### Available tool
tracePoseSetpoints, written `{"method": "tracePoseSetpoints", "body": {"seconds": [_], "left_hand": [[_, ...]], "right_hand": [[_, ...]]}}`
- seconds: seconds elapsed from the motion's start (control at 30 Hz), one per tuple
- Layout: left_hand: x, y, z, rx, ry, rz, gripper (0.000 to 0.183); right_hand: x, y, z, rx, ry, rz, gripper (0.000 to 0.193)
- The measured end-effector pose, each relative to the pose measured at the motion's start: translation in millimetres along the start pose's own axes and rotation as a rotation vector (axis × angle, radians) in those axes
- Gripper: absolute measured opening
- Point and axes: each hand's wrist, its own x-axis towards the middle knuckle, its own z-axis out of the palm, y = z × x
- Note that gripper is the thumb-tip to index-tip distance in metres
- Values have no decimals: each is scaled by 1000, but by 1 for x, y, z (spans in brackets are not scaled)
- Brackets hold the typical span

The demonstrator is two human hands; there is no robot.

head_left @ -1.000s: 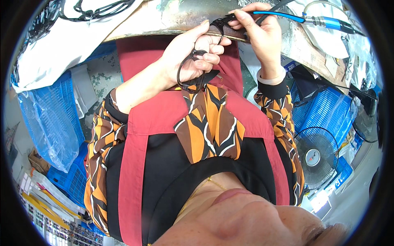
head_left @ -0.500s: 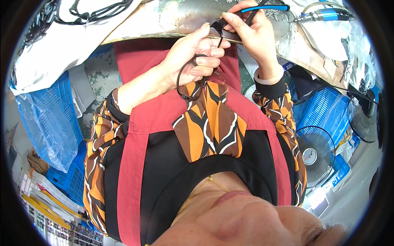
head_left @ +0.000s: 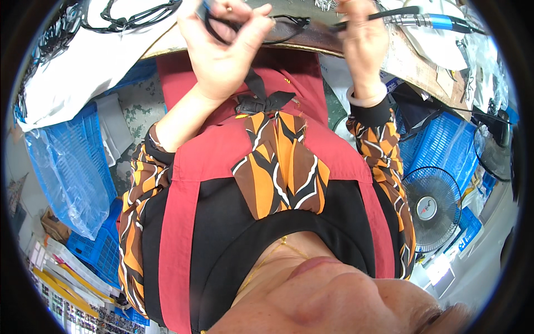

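At the bench edge, upper left of centre, my left hand (head_left: 219, 64) is closed around a black eyeglass frame (head_left: 286, 39). One rim pokes out to the right of my fingers, and another curves across the palm. A bit of blue shows at the fingers by the upper border. Over to the right, my right hand (head_left: 364, 47) is blurred. Its fingers grip a slim dark bar (head_left: 396, 11), which looks like an eyeglass temple. A gap separates the two hands.
More black eyeglass frames (head_left: 130, 21) lie on white sheeting (head_left: 105, 61) at the left. A blue and silver handheld tool (head_left: 442, 22) rests at the right of the bench. Blue crates (head_left: 439, 142) and a fan (head_left: 428, 209) stand below on the right.
My hands have drawn apart: the left went up and left with the eyeglass frame, the right moved slightly right. The frame no longer hangs before my apron.
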Motion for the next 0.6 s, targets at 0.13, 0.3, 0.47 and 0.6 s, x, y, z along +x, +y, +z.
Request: {"method": "tracePoseSetpoints", "body": {"seconds": [0.13, 0.3, 0.47, 0.6], "left_hand": [[-29, -18, -19, 472, -58, 67, 62], [-31, -18, -27, 490, -155, 98, 56], [-24, -8, -23, 469, -211, 91, 53], [-26, -6, -22, 490, -257, 124, 52]], "right_hand": [[-8, 2, -7, 120, -248, 294, 16], [1, 16, -6, 321, -238, 483, 13], [9, 16, 13, 288, -276, 536, 22], [17, 10, 13, -203, -323, 87, 20]]}}
